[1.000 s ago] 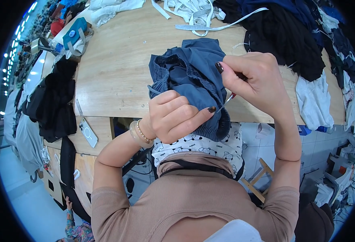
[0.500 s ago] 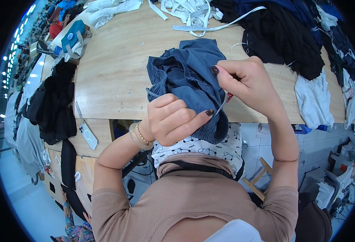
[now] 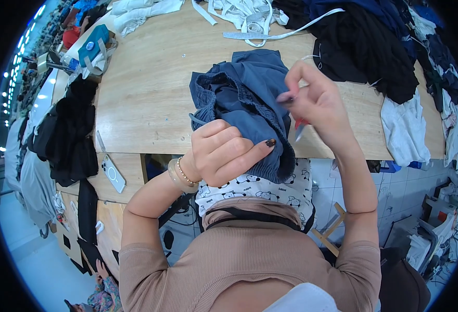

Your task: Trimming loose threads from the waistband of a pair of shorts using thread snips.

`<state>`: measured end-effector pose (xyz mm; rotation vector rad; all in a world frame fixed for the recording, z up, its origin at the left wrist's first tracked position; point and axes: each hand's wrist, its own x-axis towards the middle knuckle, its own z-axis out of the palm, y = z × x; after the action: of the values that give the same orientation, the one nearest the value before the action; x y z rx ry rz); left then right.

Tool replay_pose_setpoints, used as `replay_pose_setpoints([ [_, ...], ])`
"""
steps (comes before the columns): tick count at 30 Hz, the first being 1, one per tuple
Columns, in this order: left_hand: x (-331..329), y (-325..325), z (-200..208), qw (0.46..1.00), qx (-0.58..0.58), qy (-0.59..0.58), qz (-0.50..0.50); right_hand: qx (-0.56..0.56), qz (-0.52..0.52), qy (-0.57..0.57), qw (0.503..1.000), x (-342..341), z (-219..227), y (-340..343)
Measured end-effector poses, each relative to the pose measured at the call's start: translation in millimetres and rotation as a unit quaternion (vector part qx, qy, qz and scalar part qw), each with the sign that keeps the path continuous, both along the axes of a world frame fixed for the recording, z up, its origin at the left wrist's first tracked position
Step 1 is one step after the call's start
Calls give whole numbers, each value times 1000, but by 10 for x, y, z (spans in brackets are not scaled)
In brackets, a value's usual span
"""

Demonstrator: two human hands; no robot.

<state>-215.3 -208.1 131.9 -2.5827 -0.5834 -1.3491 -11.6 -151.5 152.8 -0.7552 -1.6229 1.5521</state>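
Note:
A dark blue garment (image 3: 260, 70) with a gathered elastic waistband and a cord lies bunched at the table's near edge. It looks like shorts. My left hand (image 3: 224, 156) is closed on the near part of its waistband, index finger along the cloth. Just right of the garment, my right hand (image 3: 315, 101) is raised, fingers curled around a small red-handled tool (image 3: 300, 125) with a thin metal tip pointing down. Motion blurs the thumb and the tool, so its exact kind is unclear.
On the wooden table (image 3: 145, 78) lie white straps (image 3: 255, 23) at the far side and a black cloth pile (image 3: 367, 49) at right. White cloth (image 3: 406, 127) hangs over the edge. Left are black garments (image 3: 75, 130) and a phone (image 3: 113, 173). Another person's patterned sleeve (image 3: 104, 294) shows lower left.
My right hand has drawn the tool's tip away from my left fingertip and turned, the tip now pointing down. My left hand and the garment have barely moved. The other person's arm has shifted.

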Motion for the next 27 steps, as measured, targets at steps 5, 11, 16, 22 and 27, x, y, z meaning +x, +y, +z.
replay_pose_setpoints([
  [5,-22,19,-18,999,-23,7,31,58,-12,19,998,189,-4,-121],
  [11,97,180,157,906,-407,-98,59,145,-101,-143,974,-23,-65,-367],
  [16,-75,423,311,731,-680,-54,13,-120,-38,-8,992,135,-129,-168],
  [22,-338,594,274,644,-755,-62,-106,-162,-87,52,982,360,-214,73],
  [27,-462,615,248,626,-765,-87,-123,-175,-122,83,973,454,-228,163],
])
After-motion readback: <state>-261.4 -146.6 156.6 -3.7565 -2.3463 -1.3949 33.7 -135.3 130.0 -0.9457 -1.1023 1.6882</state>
